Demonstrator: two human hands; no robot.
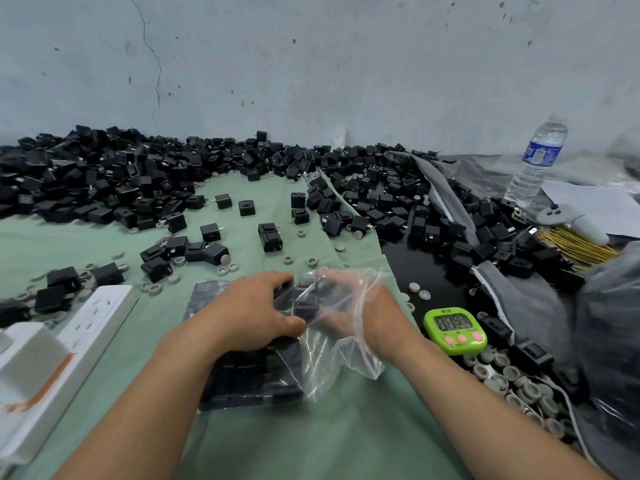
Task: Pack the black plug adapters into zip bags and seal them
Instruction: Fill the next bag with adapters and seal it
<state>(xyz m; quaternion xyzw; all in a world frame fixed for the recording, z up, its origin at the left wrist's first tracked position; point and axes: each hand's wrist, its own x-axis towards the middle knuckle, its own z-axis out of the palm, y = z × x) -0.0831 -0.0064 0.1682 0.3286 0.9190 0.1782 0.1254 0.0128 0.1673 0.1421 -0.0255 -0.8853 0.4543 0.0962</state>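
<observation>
Gripping one black plug adapter (307,304) between thumb and curled fingers, your left hand (254,311) holds it at the mouth of a clear zip bag (341,351), with the palm resting on a flat filled bag of adapters (249,375) on the green cloth (311,441). Your right hand (369,308) is draped in the zip bag's film; its fingers are blurred through the plastic, so whether they clasp the bag cannot be told. The bag is unsealed and rumpled. A heap of loose adapters (104,174) runs along the wall, with strays and grey caps (512,375) scattered nearer. A green timer (455,330) sits just right of your right wrist, a white power strip (90,320) lies to the left, and a water bottle (536,157) stands upright far right.
</observation>
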